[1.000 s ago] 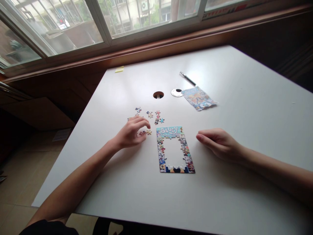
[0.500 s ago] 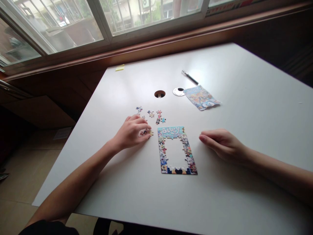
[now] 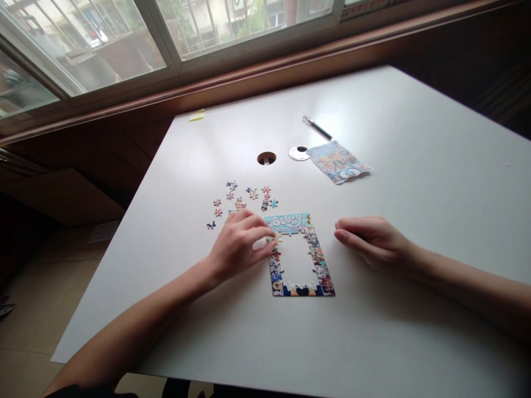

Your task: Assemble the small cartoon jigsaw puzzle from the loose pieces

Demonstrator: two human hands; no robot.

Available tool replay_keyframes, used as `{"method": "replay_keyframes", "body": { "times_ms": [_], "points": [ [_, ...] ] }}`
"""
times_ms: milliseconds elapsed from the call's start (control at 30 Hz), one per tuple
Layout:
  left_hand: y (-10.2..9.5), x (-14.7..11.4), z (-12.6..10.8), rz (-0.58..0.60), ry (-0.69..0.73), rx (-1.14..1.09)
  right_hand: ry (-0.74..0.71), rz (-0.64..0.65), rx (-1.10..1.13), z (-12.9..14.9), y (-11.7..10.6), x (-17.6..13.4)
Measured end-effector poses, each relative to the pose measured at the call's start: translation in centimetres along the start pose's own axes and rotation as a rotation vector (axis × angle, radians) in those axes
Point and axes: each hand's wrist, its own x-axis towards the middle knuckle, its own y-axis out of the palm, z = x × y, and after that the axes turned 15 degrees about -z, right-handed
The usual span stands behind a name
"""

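Note:
My left hand (image 3: 243,243) is over the upper left side of the jigsaw puzzle (image 3: 319,264). Its thumb and fingertips pinch a small pale-yellow puzzle piece (image 3: 279,238), partly covered by the fingers. The puzzle is a joined border with a light-blue top strip, and bare white tabletop shows in its middle. Right of it, my right hand (image 3: 375,240) rests on its side on the table, fingers curled in and thumb laid along them, with nothing seen in it. Beyond my left hand lie several loose puzzle pieces (image 3: 253,194), some close together.
A creased picture sheet (image 3: 339,161) lies behind the puzzle, partly over a round metal cover (image 3: 298,153). Near it are a black pen (image 3: 317,127) and a round hole (image 3: 266,158) in the white table (image 3: 232,331). A yellow sticker (image 3: 197,115) is at the far left edge.
My left hand has moved right, from the loose pieces to the puzzle's left side, with the piece pinched in it. More loose pieces are uncovered. My right hand stays closed in place.

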Motion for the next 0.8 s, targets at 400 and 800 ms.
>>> {"method": "replay_keyframes", "body": {
  "times_ms": [400,800],
  "points": [
    [1.6,-0.3,-0.6,-0.036,-0.031,0.012,-0.524,0.122,-0.41,-0.1,1.1,0.1],
    [1.6,-0.3,-0.7,-0.005,-0.031,0.035,-0.566,0.217,-0.528,-0.5,1.3,0.2]
  ]
}}
